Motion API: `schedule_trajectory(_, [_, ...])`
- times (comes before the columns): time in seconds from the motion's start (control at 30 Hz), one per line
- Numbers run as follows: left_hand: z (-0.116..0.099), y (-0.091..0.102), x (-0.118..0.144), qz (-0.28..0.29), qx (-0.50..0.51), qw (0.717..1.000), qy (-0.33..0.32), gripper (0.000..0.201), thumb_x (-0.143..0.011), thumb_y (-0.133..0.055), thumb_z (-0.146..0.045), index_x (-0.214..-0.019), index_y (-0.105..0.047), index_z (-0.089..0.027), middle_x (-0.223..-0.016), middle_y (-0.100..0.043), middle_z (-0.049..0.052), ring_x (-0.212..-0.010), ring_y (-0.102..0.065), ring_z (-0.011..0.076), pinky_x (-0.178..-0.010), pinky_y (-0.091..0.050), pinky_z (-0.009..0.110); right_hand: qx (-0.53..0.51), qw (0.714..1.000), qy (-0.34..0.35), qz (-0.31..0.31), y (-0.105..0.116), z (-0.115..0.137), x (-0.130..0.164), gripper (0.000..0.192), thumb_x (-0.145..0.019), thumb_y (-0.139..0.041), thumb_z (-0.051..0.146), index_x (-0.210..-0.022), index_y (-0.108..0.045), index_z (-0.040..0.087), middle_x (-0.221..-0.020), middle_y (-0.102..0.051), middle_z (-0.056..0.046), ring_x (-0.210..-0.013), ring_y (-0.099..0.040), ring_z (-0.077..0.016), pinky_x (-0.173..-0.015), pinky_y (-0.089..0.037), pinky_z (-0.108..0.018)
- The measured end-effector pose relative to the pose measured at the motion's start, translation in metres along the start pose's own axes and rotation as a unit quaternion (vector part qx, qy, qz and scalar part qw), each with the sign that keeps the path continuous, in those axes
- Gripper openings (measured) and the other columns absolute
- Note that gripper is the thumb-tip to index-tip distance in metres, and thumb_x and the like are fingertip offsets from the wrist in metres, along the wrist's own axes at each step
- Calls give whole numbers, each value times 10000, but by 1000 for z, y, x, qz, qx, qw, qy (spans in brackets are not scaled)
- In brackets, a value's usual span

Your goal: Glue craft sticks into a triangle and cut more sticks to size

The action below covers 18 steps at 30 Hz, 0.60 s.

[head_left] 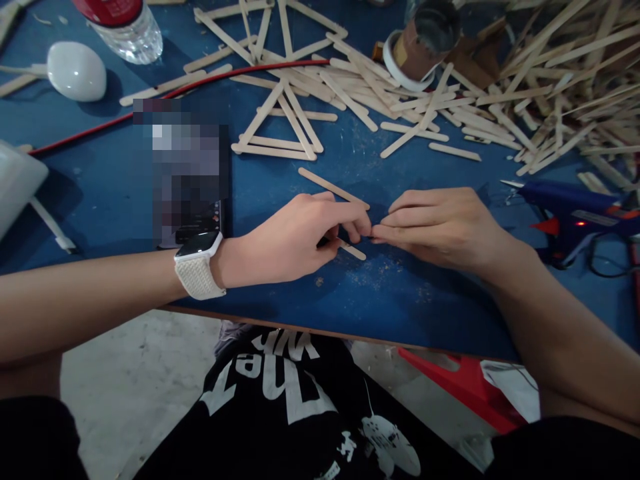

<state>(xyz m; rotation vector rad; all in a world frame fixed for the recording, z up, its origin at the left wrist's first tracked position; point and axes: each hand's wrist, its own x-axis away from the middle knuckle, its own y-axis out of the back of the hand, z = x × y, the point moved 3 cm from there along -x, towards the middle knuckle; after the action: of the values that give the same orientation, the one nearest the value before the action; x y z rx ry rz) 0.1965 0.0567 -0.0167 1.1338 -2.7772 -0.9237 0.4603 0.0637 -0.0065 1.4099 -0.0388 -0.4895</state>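
Note:
Near the front of the blue table (280, 293), my left hand (295, 233) has its thumb and fingers bent round a wooden craft stick (354, 250), whose rounded end pokes out below the fingers. Another craft stick (333, 188) lies just beyond the knuckles. My right hand (435, 223) is closed in a pinch, its fingertips meeting those of the left; whatever is in the pinch is hidden. Farther back lies a triangle of craft sticks (260, 120).
A blue glue gun (570, 213) with a lit red light lies at the right. Loose sticks (540, 100) are heaped at the back right beside a brown cup (425, 43). A phone (225, 180), a red cable (200, 83), a white mouse-shaped device (77, 71) and a bottle (130, 33) are leftward.

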Motion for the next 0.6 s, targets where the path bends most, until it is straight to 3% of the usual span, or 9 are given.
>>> schedule_trajectory(0.23, [1, 1, -1, 12, -4, 1000, 5, 493, -982, -622, 127, -1267, -845, -207, -1165, -935, 19, -1098, -876, 174, -884, -690, 242, 12, 1000, 4, -23, 6, 3, -4, 144, -1126, -872, 143, -1208, -869, 260, -1114, -923, -13, -981, -833, -210, -761, -606, -337])
schedule_trajectory(0.37, [0, 1, 0, 20, -8, 1000, 10, 483, -993, -603, 129, -1262, -830, -201, -1179, -933, 31, -1074, -869, 175, -830, -667, 234, 39, 999, -14, -4, 15, -4, 3, 234, -1160, -867, 315, -1386, -874, 257, -1195, -932, -76, -1007, -842, -276, -812, -657, -421])
schedule_trajectory(0.47, [0, 2, 1, 22, -6, 1000, 8, 473, -1000, -611, 141, -1265, -828, -186, -1174, -933, 39, -1080, -868, 175, -828, -665, 234, -17, 999, -37, -4, 18, -10, 10, 317, -1180, -828, 248, -1484, -853, 337, -1211, -930, -51, -980, -828, -240, -816, -661, -398])
schedule_trajectory(0.6, [-1, 2, 1, 20, -4, 1000, 10, 473, -1021, -617, 137, -1285, -833, -192, -1219, -935, 45, -1133, -877, 179, -869, -688, 237, -66, 997, -33, -16, 18, -13, 11, 256, -1161, -839, 188, -1384, -866, 311, -1201, -933, -38, -956, -806, -217, -802, -664, -375])
